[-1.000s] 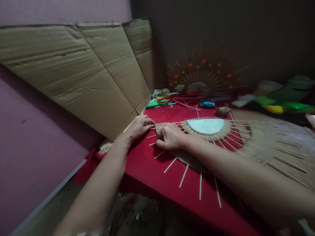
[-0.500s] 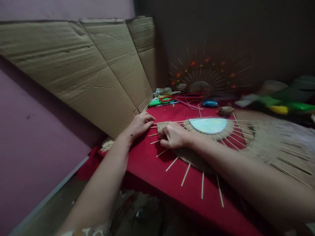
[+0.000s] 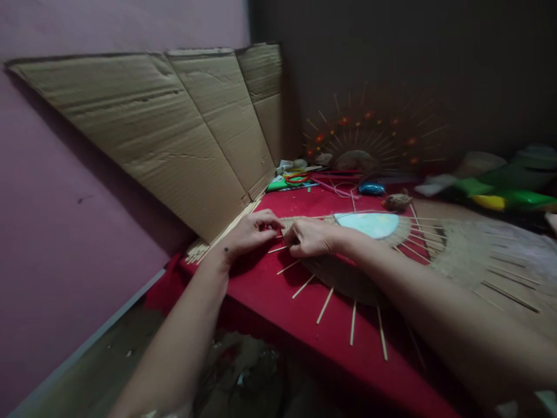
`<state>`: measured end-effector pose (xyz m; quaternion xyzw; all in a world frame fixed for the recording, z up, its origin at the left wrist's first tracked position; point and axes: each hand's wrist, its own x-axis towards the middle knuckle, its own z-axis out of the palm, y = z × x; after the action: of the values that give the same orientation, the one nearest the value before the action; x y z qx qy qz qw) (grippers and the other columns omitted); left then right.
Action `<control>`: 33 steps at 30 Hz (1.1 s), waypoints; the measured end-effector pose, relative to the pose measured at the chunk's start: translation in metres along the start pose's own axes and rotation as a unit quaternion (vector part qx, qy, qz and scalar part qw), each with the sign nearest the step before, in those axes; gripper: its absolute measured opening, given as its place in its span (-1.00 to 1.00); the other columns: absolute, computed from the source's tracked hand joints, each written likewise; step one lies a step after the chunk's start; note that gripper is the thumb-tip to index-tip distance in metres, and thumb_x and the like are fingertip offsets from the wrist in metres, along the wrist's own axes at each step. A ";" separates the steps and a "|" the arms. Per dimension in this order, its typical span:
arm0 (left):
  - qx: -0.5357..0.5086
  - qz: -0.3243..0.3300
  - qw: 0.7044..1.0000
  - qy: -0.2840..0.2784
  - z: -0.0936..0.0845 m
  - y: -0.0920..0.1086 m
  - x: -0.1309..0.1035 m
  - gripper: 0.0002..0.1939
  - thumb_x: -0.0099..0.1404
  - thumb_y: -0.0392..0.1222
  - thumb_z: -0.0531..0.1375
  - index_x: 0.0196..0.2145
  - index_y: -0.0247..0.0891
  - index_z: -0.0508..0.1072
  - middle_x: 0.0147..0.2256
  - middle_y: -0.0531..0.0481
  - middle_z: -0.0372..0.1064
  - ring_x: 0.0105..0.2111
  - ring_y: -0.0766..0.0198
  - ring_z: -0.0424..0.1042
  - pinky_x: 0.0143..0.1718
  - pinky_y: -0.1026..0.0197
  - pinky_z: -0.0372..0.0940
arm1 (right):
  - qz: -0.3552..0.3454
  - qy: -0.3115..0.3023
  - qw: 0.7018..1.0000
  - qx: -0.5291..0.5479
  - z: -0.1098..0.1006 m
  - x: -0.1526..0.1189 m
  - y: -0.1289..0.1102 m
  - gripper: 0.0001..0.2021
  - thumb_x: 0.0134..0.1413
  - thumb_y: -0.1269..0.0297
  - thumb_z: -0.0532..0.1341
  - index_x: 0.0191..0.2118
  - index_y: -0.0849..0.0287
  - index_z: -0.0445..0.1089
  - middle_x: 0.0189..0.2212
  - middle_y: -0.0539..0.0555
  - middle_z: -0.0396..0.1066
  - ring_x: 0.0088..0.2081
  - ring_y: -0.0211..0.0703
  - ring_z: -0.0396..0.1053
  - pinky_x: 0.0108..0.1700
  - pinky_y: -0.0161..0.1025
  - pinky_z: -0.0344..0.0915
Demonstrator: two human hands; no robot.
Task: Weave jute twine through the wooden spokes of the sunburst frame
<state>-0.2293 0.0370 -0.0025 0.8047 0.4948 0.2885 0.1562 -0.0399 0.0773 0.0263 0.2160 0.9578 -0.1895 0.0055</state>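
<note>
On the red tabletop (image 3: 278,290), the left hand (image 3: 251,232) and right hand (image 3: 311,237) meet at the left edge of a woven jute sunburst piece (image 3: 343,273) with wooden sticks radiating from its pale blue centre (image 3: 368,223). Both hands' fingers are curled, pinching at the woven strip there. Flattened cardboard (image 3: 174,139) leans on the wall just beside them.

— What is that piece?
— A woven jute sunburst (image 3: 348,273) lying flat on the red desk (image 3: 270,290), thin sticks radiating outward, pale blue disc (image 3: 368,223) at its centre.
</note>
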 end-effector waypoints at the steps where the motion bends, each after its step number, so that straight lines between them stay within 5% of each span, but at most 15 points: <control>1: -0.007 0.010 1.000 -0.025 0.002 0.003 -0.004 -0.83 0.17 -0.25 0.13 -0.30 -0.26 0.51 -0.31 -0.01 0.41 -0.30 0.29 0.39 -0.24 0.26 0.29 | -0.002 0.003 1.000 0.020 0.000 0.000 0.001 -0.85 -0.14 0.34 0.11 -0.48 0.23 0.42 -0.63 -0.06 0.22 -0.56 -0.31 0.12 -0.51 -0.34 -0.01; 4: -0.006 0.039 0.998 -0.054 0.009 0.007 -0.015 -0.84 0.21 -0.30 0.10 -0.32 -0.25 0.49 -0.25 -0.03 0.38 -0.19 0.26 0.37 -0.12 0.22 0.27 | -0.026 0.018 0.997 0.068 0.000 0.001 0.004 -0.85 -0.16 0.38 0.10 -0.50 0.24 0.41 -0.65 -0.09 0.16 -0.55 -0.33 0.11 -0.51 -0.35 -0.01; 13: 0.064 0.017 0.998 0.009 0.010 0.010 -0.044 -0.83 0.31 -0.23 0.10 -0.22 -0.21 0.48 -0.17 -0.05 0.34 -0.14 0.27 0.35 -0.05 0.19 0.26 | -0.022 0.027 0.996 0.077 0.008 0.003 0.004 -0.84 -0.09 0.37 0.14 -0.45 0.26 0.47 -0.61 -0.06 0.28 -0.52 -0.33 0.19 -0.47 -0.36 0.01; 22: 0.073 0.031 0.997 -0.018 0.003 0.008 -0.046 -0.83 0.33 -0.21 0.07 -0.30 -0.24 0.46 -0.18 -0.06 0.37 -0.15 0.27 0.37 -0.07 0.22 0.27 | -0.069 0.049 0.996 -0.011 0.018 0.005 -0.007 -0.80 -0.04 0.38 0.12 -0.43 0.23 0.51 -0.58 -0.01 0.39 -0.54 -0.33 0.16 -0.47 -0.34 -0.01; 33: 0.059 0.022 0.996 -0.057 -0.007 0.009 -0.054 -0.82 0.32 -0.18 0.11 -0.31 -0.23 0.51 -0.08 -0.07 0.38 -0.11 0.27 0.39 -0.03 0.23 0.27 | -0.091 0.086 0.975 -0.186 0.018 -0.003 -0.026 -0.71 0.12 0.30 0.04 -0.34 0.21 0.51 -0.43 0.18 0.51 -0.46 -0.17 0.37 -0.44 -0.26 0.00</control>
<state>-0.2460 -0.0147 -0.0090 0.8385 0.4832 0.2155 0.1304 -0.0489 0.0480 0.0190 0.1389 0.9888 0.0114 -0.0537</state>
